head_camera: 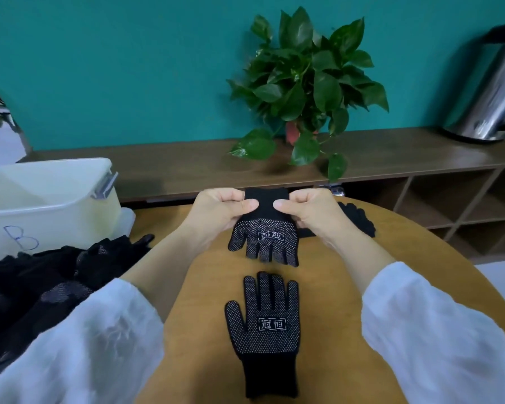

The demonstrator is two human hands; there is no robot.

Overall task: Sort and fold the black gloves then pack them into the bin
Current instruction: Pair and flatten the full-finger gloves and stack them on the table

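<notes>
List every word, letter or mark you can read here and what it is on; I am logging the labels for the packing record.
"B": handwritten in blue on the front wall of the white bin.
"冠恒": white framed print on the palm of the flat glove lying on the table.
The same framed print, upside down, on the held glove, whose cuff both hands pinch.
No other text is visible.

I can't see the held glove's cuff (266, 204) edges; the hands (216, 212) cover both. Pile of black gloves (50, 290) runs off the left edge, count untellable. Another glove (359, 218) sits half hidden behind my right wrist. Steel bin (493, 94) is cut off at right. Bin (41, 205) interior is not readable through the cloudy wall.
</notes>
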